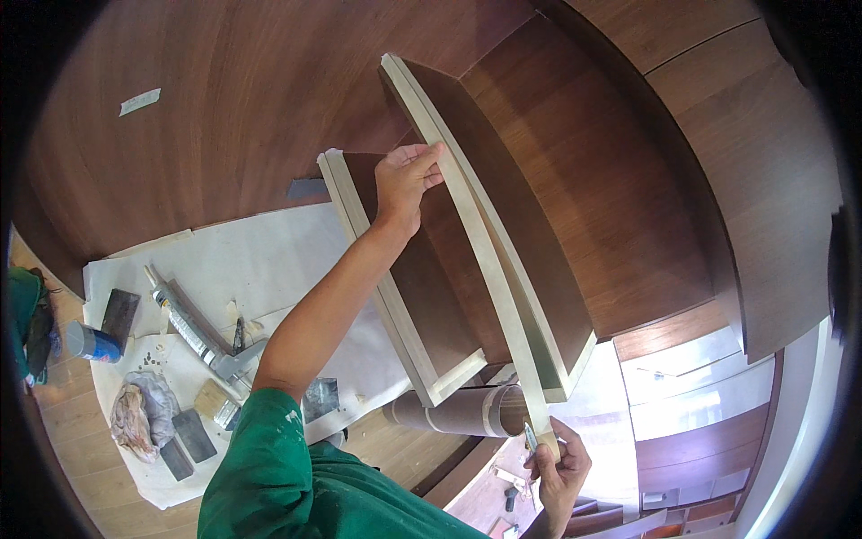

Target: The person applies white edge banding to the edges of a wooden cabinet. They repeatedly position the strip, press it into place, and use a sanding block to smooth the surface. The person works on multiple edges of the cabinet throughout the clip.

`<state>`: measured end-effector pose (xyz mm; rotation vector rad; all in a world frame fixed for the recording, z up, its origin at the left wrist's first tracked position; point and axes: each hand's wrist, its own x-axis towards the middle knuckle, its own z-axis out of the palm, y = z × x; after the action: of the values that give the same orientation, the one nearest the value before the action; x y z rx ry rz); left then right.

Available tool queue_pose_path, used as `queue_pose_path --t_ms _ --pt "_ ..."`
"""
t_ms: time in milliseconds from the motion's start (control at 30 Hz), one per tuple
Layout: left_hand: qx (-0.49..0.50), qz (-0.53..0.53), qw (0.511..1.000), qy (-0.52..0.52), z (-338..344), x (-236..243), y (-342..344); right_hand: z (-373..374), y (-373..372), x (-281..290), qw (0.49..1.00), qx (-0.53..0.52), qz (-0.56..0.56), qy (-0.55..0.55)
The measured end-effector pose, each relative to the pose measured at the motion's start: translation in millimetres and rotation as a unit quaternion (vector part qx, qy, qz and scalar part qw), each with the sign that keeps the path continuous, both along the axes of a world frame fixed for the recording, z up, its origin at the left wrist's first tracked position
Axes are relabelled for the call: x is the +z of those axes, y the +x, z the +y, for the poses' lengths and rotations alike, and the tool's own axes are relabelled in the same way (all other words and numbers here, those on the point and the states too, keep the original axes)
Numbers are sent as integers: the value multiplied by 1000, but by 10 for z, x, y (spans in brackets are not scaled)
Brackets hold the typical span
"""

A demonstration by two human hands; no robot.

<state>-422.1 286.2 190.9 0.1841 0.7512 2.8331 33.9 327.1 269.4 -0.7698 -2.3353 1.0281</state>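
A long strip of pale masking tape [491,269] runs along the front edge of a brown wooden shelf [503,171]. Its middle stretch stands slightly away from that edge. My left hand [406,184] pinches the strip near the shelf's far end, fingertips at the edge. Lower right, my right hand [561,463] is closed around the tape's near end, with a small, pale, narrow object by the fingers that I cannot make out. A second shelf [422,314] to the left has pale tape along its edge too.
Pale sheeting [260,247] on the floor bears a caulking gun [193,328], a blue can [94,343], crumpled rags [144,413], a wide brush [215,404] and dark flat blocks [193,434]. A large brown tube [449,410] lies below the shelves. A wooden panel [224,99] rises behind.
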Motion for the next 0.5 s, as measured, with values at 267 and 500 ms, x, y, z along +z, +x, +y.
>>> queue_pose_path --t_ms 267,500 --pt "-1 5 1000 13 -30 17 17 -17 8 10 1000 3 9 4" --pt "19 3 1000 -1 -2 18 -17 -9 6 4 1000 0 12 -6"
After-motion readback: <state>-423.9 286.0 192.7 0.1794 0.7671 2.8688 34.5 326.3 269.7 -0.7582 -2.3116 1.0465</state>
